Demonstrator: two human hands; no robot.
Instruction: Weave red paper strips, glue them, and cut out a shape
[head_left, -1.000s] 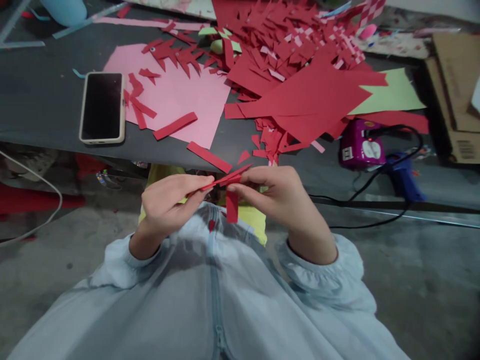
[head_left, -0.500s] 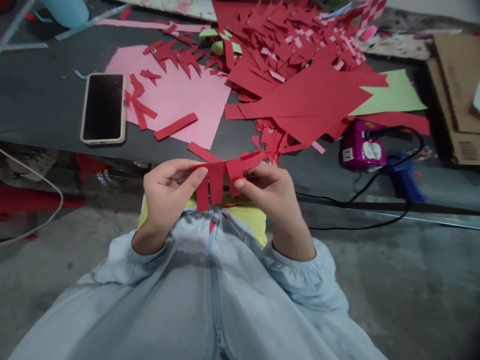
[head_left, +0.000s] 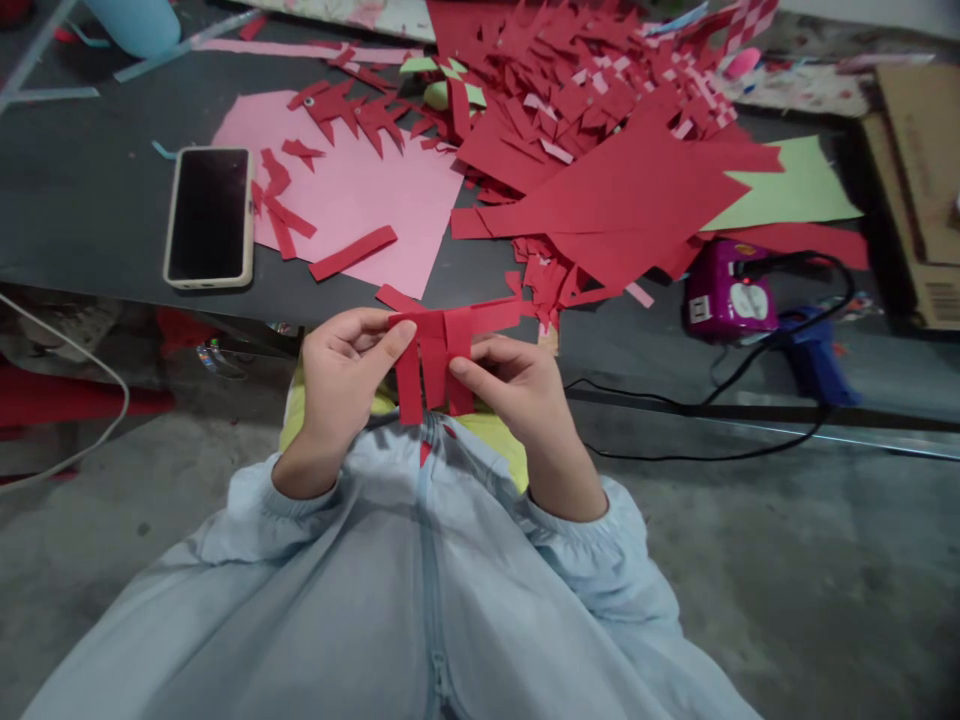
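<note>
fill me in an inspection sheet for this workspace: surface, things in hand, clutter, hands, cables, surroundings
Surface: dark table, mostly strewn with paper toward the middle.
Things in hand: red cut paper, strips hanging down, held in front of the table's near edge.
Clutter: phone, pink sheet, large red sheet, green paper, purple box, blue tool.
Hands: left hand and right hand both pinch the paper.
Cables: black cord looping at the purple box; white cord at far left.
Surroundings: cardboard at far right; grey floor below.
</note>
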